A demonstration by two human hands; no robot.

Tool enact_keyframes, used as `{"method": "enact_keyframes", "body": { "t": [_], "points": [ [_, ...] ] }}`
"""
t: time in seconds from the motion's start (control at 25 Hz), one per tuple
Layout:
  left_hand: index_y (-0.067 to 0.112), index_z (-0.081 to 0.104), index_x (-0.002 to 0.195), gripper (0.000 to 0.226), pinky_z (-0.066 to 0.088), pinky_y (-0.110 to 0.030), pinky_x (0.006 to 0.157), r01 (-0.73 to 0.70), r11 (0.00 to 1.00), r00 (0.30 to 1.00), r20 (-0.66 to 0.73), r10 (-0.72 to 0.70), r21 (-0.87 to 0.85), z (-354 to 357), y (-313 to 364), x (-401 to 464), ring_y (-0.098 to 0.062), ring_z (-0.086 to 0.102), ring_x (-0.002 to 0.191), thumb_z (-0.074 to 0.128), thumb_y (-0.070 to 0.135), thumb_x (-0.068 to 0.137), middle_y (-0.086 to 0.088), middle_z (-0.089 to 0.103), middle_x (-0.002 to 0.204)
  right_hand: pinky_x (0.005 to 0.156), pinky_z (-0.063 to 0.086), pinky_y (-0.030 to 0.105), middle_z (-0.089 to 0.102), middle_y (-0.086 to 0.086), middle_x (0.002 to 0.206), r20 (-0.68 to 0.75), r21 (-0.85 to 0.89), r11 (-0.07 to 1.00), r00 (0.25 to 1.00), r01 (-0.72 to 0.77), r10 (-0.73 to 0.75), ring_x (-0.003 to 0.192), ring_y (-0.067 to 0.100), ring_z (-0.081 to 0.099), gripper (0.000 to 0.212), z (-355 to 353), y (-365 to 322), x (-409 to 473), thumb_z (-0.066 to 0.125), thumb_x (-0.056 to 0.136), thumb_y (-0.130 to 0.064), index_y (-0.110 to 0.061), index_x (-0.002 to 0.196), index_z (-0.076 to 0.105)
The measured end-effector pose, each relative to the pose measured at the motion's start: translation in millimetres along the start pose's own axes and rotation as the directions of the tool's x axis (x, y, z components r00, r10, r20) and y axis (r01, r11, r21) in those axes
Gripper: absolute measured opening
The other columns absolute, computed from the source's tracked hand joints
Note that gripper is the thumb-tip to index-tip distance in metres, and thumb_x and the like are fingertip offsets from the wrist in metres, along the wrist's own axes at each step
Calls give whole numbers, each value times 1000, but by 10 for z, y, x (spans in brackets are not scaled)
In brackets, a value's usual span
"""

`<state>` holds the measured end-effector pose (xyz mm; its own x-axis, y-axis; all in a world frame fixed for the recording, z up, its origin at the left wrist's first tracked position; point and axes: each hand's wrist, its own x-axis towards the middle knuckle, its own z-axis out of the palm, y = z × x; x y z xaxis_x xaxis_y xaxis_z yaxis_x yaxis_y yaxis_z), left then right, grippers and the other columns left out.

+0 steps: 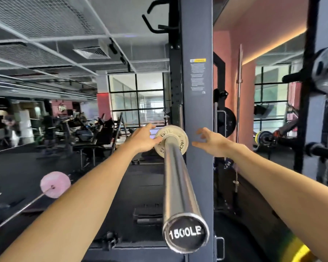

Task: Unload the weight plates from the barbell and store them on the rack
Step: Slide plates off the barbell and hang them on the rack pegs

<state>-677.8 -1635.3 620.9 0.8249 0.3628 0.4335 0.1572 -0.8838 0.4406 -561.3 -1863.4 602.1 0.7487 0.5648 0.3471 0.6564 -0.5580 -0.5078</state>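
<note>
**Hands at the last small plate**

Nearest, at 6 o'clock: barbell sleeve (179, 178), end cap marked 1500LB. Farther up, at 12 o'clock: small pale weight plate (171, 141) seated on it, beside grey rack upright (197, 110). Left hand (143, 138) at 9 o'clock, touching plate rim, unclenched. Right hand (210, 141) at 3 o'clock, fingers spread, holding nothing.

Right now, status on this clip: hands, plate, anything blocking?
Left hand open, fingers on small plate's left edge. Right hand open, just short of it. Plate on barbell sleeve, hard against rack upright. Sleeve clear toward camera.
</note>
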Motion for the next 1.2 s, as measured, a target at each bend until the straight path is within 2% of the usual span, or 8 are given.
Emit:
{"method": "enact_keyframes", "body": {
  "t": [0.16, 0.32, 0.4, 0.56, 0.64, 0.72, 0.8, 1.2],
  "points": [
    [21, 30, 149, 62, 38, -43, 108, -3, 1000, 999, 44, 2, 14, 173, -20, 286, -30, 47, 131, 56, 36, 95, -9, 47, 146, 83, 46, 32, 48, 12, 139, 25, -23, 1000, 999, -19, 20, 116, 27, 54, 58, 143, -73, 280, 51, 94, -39, -16, 144, 31],
    [16, 37, 146, 53, 40, -40, 106, 23, 1000, 999, 41, -24, 20, 274, 19, 483, -32, 49, 128, 54, 24, 97, -14, 49, 142, 99, 41, 37, 44, 15, 144, 48, -44, 999, 998, -32, 34, 127, 32, 46, 55, 237, -135, 564, 41, 100, -31, -11, 148, 23],
    [14, 46, 140, 44, 43, -36, 100, 19, 999, 1000, 18, -20, 31, 345, 44, 546, -31, 53, 121, 54, 20, 97, -12, 56, 135, 92, 39, 33, 47, 15, 140, 51, -45, 998, 998, -46, 49, 121, 32, 48, 49, 301, -122, 705, 38, 100, -28, -8, 144, 28],
    [8, 59, 116, 22, 49, -42, 89, 24, 998, 996, -85, -19, 55, 465, -3, 510, -32, 60, 102, 56, 12, 95, -14, 64, 114, 72, 38, 31, 62, 15, 109, -44, -24, 1000, 999, -10, 9, 86, 27, 51, 32, 450, -105, 774, 39, 100, -32, -6, 113, 51],
    [7, 60, 108, 15, 49, -41, 88, 25, 998, 995, -96, -20, 50, 452, -43, 456, -32, 60, 100, 58, 12, 94, -14, 65, 110, 73, 46, 36, 65, 15, 102, -94, 12, 1000, 995, 10, -9, 84, 30, 57, 28, 449, -93, 716, 42, 100, -33, -9, 103, 55],
    [7, 60, 106, 14, 50, -41, 88, 30, 999, 995, -95, -27, 33, 401, -39, 329, -31, 60, 100, 59, 13, 93, -14, 65, 108, 80, 54, 42, 67, 15, 98, -79, 69, 997, 997, 18, -13, 85, 34, 64, 22, 401, -98, 578, 45, 99, -31, -13, 95, 56],
    [6, 62, 107, 16, 51, -43, 90, 17, 999, 996, -88, -14, 32, 326, 9, 154, -31, 61, 100, 61, 13, 93, -14, 65, 108, 79, 57, 43, 68, 15, 95, -57, 127, 992, 998, 26, -18, 82, 34, 68, 18, 337, -153, 369, 48, 98, -29, -14, 92, 57],
    [11, 63, 103, 12, 52, -39, 83, -38, 999, 997, -75, 37, -13, -215, 423, -1294, -27, 62, 96, 63, 15, 91, -10, 67, 105, 72, 60, 46, 69, 14, 92, -61, 175, 984, 998, 19, -8, 78, 31, 70, 15, -26, -674, -1209, 52, 97, -26, -16, 88, 58]
  ]
}}
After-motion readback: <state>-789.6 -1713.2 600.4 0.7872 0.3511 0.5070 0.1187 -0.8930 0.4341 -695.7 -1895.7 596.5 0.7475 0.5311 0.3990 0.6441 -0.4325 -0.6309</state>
